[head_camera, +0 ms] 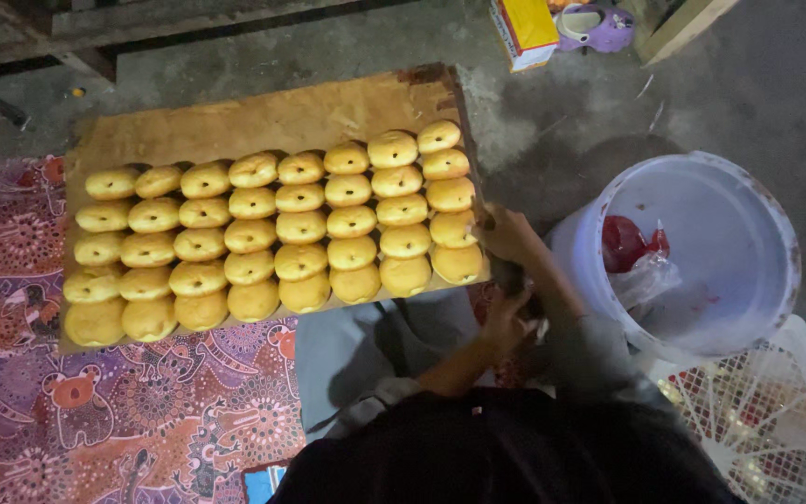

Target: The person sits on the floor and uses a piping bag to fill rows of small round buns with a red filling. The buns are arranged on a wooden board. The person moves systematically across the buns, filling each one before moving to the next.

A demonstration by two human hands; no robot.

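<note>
Head view: right hand [507, 233] rests at the board's [235, 121] right edge beside the nearest doughnut [457, 263]; left hand [507, 322] lower; grips too dark to tell

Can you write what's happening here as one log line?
right hand: at board corner | left hand: by lap | buns: in rows | bucket: beside

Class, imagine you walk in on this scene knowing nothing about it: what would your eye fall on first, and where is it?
First come the golden round buns, packed in neat rows on a brown board lying on the floor at left and centre. Next, the pale plastic bucket at right, with something red and a crumpled bag inside. Between them the person's hands meet by the board's right edge, above a patterned purple cloth.
</note>
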